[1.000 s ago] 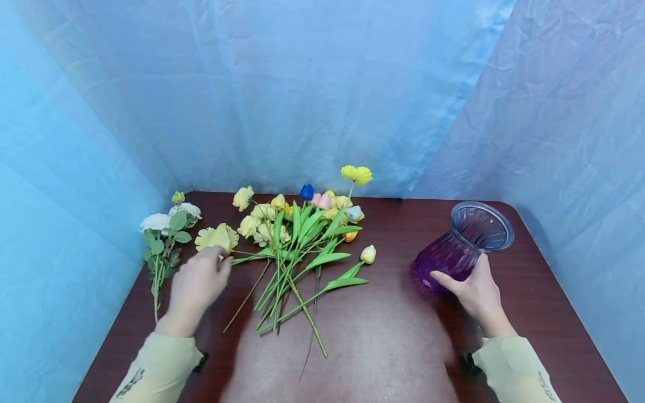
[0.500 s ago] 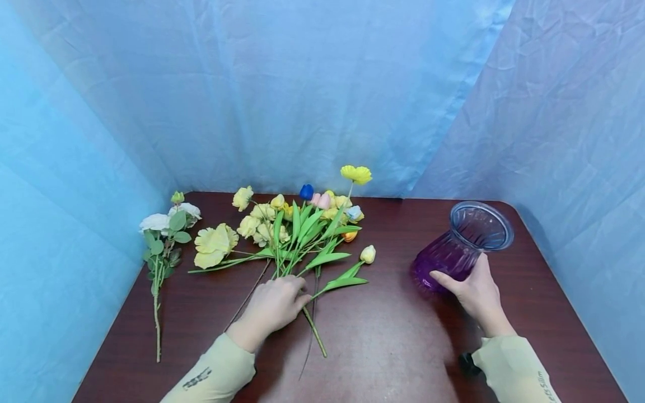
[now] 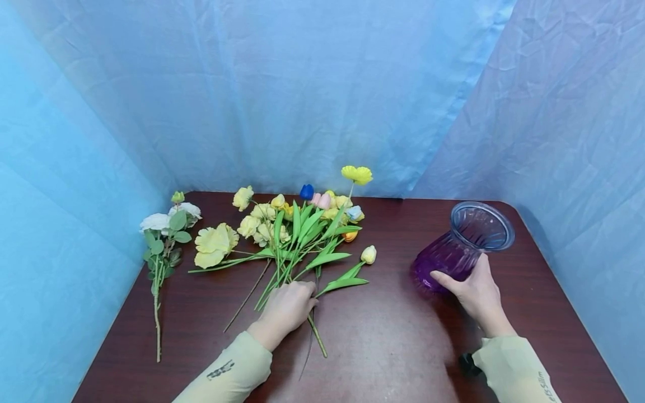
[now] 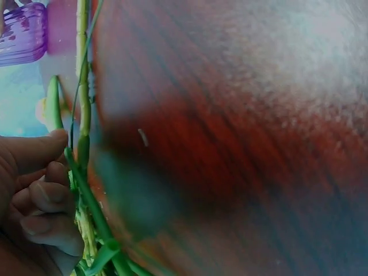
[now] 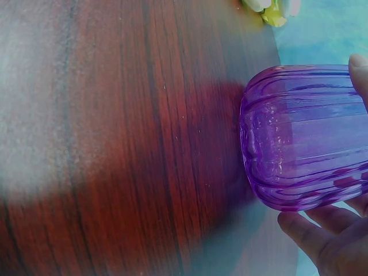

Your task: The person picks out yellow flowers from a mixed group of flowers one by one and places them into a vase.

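In the head view, my left hand is over the lower stems of a loose flower pile, its fingers curled at the stem of a white tulip. Thumb and bent fingers meet beside a tulip leaf in the left wrist view; the hand partly hides the pinched stem. A thick green stem passes just beyond the fingers. On the right, my right hand grips a ribbed purple glass vase with a flared bluish rim, thumb on one side and fingers on the other.
Mixed flowers, including a blue tulip and a tall yellow flower, lie at the middle back of the brown table. A large pale yellow flower and a white rose stem lie left. Blue curtains enclose the table.
My left hand has left the large pale yellow flower, now lying on the table, and moved right and towards me to the tulip stems. The right hand and vase stay still.
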Demonstrator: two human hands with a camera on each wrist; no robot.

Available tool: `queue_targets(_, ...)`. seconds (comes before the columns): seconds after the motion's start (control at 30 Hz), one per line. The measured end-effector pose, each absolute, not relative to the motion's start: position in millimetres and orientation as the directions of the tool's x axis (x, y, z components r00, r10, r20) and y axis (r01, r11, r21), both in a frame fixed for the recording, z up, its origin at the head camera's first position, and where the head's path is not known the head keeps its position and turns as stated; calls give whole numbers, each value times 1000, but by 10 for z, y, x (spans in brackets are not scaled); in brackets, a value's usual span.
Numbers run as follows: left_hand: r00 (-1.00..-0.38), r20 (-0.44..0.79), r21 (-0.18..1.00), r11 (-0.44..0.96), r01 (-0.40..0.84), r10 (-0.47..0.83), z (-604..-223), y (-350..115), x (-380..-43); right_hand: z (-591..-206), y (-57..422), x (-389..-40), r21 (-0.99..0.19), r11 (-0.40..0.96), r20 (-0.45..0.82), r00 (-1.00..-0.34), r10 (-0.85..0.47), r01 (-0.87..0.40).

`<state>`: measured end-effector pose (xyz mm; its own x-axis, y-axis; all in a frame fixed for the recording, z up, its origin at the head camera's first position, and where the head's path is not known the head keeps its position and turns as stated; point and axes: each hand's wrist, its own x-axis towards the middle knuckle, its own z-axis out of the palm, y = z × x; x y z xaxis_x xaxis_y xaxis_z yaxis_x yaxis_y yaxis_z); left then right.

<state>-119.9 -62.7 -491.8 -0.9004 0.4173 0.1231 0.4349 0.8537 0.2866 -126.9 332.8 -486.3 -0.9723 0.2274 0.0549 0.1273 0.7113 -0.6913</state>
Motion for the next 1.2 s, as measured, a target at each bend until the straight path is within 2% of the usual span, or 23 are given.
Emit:
queue_targets(0.27, -905, 116, 331, 843, 424, 409, -4959, -657, -1218, -4868, 3326, -1267, -690, 711, 45, -972, 232, 138)
queue_targets(0.63, -896, 214, 421, 791, 444, 389, -4880, -726, -1251, -4840, 3306, -1250, -685, 715, 41, -972, 232, 142)
queue_targets(0.9, -903, 253, 548, 718, 429, 347, -4719, -722, -1265, -4820, 3298, -1250, -679, 720, 37, -972, 231, 146)
queue_targets(1.03, -926, 180, 670, 648, 363, 332, -4626, -711, -1270, -4826, 3280, -1241, -669, 729, 45, -972, 232, 143)
queue_targets(1.2, -946, -10, 857, 490, 160, 325, -4549, -717, -1276, -4835, 3240, -1227, -654, 742, 45, -971, 236, 150)
